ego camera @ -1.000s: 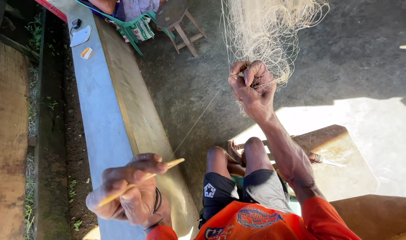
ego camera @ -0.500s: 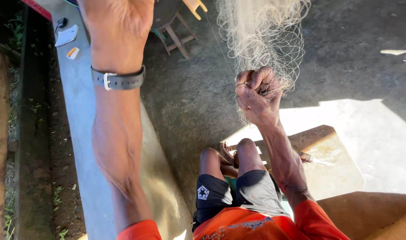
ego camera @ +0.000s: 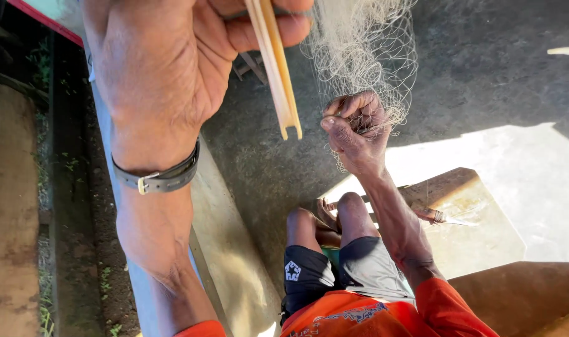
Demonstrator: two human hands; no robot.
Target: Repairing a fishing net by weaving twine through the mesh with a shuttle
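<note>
Left hand (ego camera: 172, 56): raised close to the camera, filling the upper left of the view. Fingers curled shut around a pale wooden netting needle (ego camera: 277, 75), which passes between thumb and fingers and hangs down out of the fist; its notched lower end points toward the ground, just to the left of the right hand. The upper end of the needle is cut off by the top edge of the view. A dark strap with a metal buckle (ego camera: 163, 178) sits on the left wrist.

Right hand (ego camera: 354, 128): held out at arm's length in front of the knees. Fingers pressed together in a fist, pinching a bunch of the fine white fishing net (ego camera: 365, 56). The net rises from this grip in a gathered fan toward the top edge of the view; loose meshes spread around and behind the knuckles. Whether the needle touches the net cannot be told.

Below: bent knees (ego camera: 334, 215) in dark shorts, and an orange shirt (ego camera: 359, 315) at the bottom edge. A long pale concrete ledge (ego camera: 228, 249) runs under the left forearm. The concrete floor (ego camera: 496, 75) is shaded, with a sunlit patch at the right.
</note>
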